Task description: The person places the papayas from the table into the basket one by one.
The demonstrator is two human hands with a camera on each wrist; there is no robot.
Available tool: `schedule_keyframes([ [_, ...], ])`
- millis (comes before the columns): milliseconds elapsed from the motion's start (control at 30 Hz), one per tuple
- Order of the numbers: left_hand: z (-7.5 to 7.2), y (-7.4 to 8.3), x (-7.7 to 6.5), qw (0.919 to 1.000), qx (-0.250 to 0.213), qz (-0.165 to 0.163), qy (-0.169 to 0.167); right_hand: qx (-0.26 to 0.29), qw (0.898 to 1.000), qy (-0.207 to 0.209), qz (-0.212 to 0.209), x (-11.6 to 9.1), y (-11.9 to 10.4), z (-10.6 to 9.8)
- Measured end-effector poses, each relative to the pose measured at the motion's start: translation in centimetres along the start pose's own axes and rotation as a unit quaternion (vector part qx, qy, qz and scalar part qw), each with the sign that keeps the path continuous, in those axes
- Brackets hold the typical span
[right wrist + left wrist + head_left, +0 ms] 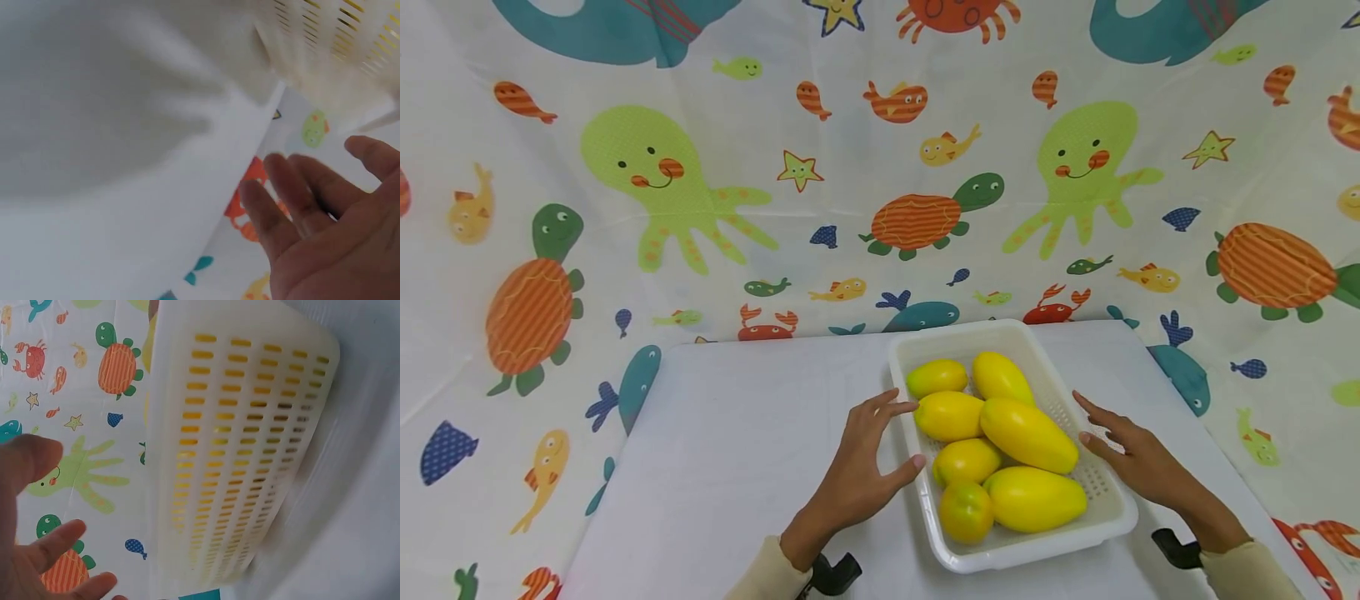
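Observation:
A white plastic basket [1000,558] with slotted sides stands on the table, holding several yellow mango-like fruits [1028,435]. One small round fruit [966,512] in the near left corner looks greenish yellow. My left hand [867,467] hovers at the basket's left rim, thumb and fingers spread and relaxed, holding nothing. On the other side my right hand [1138,458] is held just off the right rim with its fingers loosely extended. In the left wrist view the slotted basket wall [231,444] shows yellow through its holes. The right wrist view shows the right fingers [269,219] apart from the basket.
A white table [760,433] lies under the basket and stretches off to the left. Behind it hangs a cloth [850,167] printed with sea animals. Black straps [835,575] sit at both wrists.

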State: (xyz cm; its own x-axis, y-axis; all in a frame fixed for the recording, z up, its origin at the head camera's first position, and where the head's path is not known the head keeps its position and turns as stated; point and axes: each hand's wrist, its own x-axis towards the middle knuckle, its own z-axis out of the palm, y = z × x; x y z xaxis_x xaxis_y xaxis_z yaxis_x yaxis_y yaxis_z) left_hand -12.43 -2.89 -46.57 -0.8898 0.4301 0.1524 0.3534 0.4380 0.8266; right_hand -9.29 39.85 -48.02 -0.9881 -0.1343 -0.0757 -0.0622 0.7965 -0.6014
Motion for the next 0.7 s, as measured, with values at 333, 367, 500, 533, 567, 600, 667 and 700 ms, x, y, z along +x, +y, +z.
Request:
schedule_keyframes([
  [333, -1.4, -0.4, 0.3, 0.9947, 0.086, -0.010, -0.057, -0.084, 0.996, 0.033, -0.003, -0.4, -1.8, -1.7],
  [367, -1.5, -0.4, 0.3, 0.9933, 0.094, -0.012, -0.065, -0.088, 0.995, 0.037, -0.003, -0.5, -2.1, -1.9],
  [500, -2.0, -0.3, 0.4, 0.9863, 0.138, -0.019, -0.087, -0.094, 0.993, 0.061, -0.023, -0.8, -3.4, -2.3],
  [533, -2.2, -0.2, 0.4, 0.9843, 0.150, -0.019, -0.091, -0.100, 0.992, 0.069, -0.028, -0.8, -3.8, -2.3],
  [567, -2.3, -0.1, 0.5, 0.9821, 0.161, -0.021, -0.095, -0.107, 0.991, 0.077, -0.035, -0.9, -4.2, -2.4],
  [600, -2.4, 0.1, 0.6, 0.9804, 0.171, -0.020, -0.095, -0.114, 0.989, 0.085, -0.041, -0.9, -4.7, -2.4],
  [667, -2.6, 0.3, 0.7, 0.9765, 0.193, -0.018, -0.095, -0.131, 0.986, 0.095, -0.045, -0.9, -5.8, -2.5],
  [700, -2.6, 0.5, 0.8, 0.9740, 0.205, -0.019, -0.095, -0.140, 0.984, 0.098, -0.044, -0.9, -6.3, -2.5],
])
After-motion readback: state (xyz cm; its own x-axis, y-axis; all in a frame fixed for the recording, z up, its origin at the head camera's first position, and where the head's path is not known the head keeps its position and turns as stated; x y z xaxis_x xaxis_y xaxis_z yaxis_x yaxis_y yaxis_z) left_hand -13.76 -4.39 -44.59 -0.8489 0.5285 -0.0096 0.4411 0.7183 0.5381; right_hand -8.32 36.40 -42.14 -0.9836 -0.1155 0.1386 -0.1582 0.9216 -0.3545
